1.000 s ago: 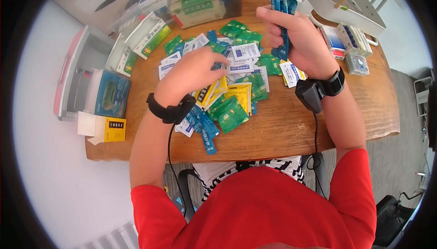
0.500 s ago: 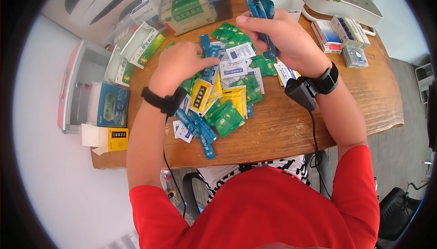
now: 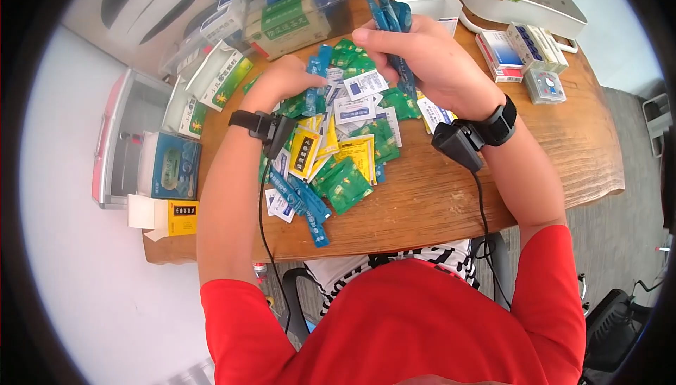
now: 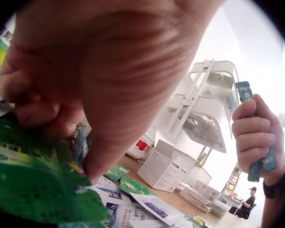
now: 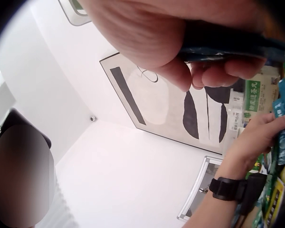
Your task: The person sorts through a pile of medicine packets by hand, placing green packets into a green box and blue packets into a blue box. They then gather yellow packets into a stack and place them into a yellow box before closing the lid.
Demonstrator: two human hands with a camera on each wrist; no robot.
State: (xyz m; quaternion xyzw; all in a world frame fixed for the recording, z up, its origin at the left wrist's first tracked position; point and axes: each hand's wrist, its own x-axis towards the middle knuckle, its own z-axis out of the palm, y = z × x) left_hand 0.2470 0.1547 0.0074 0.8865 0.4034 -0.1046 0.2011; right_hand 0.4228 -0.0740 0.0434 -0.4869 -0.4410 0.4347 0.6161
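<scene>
Two bare hands over one wooden table (image 3: 451, 202), one wristband on each wrist. Right hand (image 3: 440, 61): raised above the table, fingers curled, clamped round a bunch of blue stick sachets (image 3: 396, 20); at least two, overlap blocks an exact count. Left hand (image 3: 282, 79): at the far left of the pile, thumb and fingers pinched on at least one blue stick sachet (image 3: 312, 100); seen from the right wrist too.

Pile sits mid-table, mixed, too overlapped for a total. Green sachets (image 3: 348, 188): several, one big bunch at the near side, others at the back and right. Yellow sachets (image 3: 304, 153): at least two, centre. White sachets (image 3: 365, 84): several, mostly top and right, plus some at the left near edge. Loose blue sticks (image 3: 317, 230): at least two, near edge, crossing.

Left side: one open yellow box (image 3: 182, 217), one blue box (image 3: 176, 167), two green-and-white boxes (image 3: 229, 75), one silver-edged case (image 3: 123, 146). Back: one clear bin (image 3: 296, 15) holding boxes, one open white box (image 3: 422, 1). Right: one small clear case (image 3: 544, 87) beside several medicine boxes (image 3: 503, 51).
</scene>
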